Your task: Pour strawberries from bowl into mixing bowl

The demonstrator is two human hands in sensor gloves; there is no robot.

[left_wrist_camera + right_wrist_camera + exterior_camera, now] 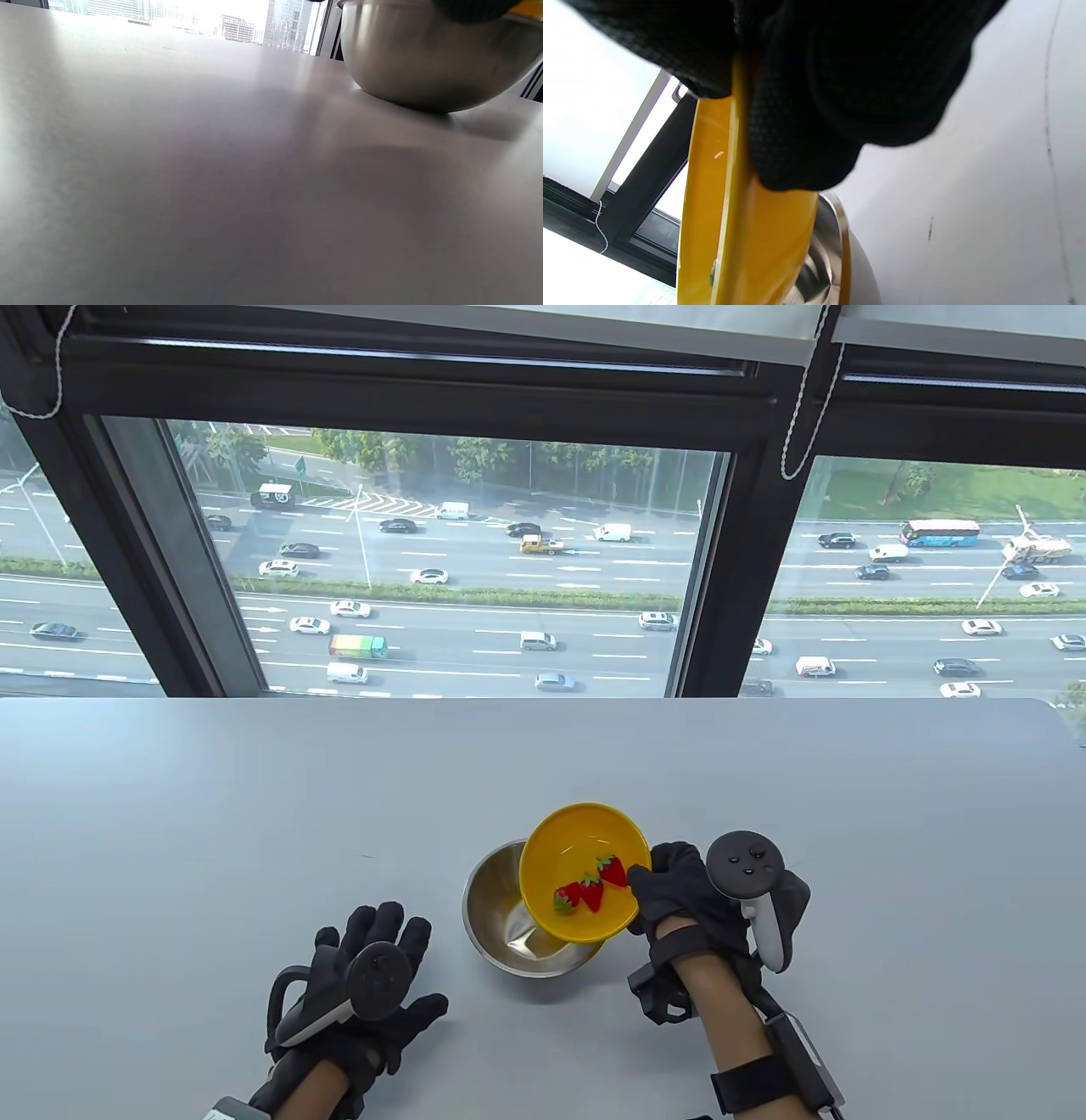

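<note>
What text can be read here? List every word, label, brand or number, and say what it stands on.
None is readable.
Yellow bowl, steel mixing bowl, strawberries, both gloves: no markings visible.
Right hand's tracker: only tiny button symbols, illegible.
Vehicles and road signs outside the window: too small to read.

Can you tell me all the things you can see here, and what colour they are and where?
yellow bowl: one, yellow, tilted over the metal bowl, held at its right rim
strawberries: three, red with green tops, inside the yellow bowl near its low side
metal bowl: one, silver, standing on the table under the yellow bowl
table: one, pale grey, below the window
window: dark frame, behind the table, with a road full of cars outside
left hand: one, black glove, flat on the table left of the metal bowl, holding nothing
right hand: one, black glove, gripping the yellow bowl's rim
</note>
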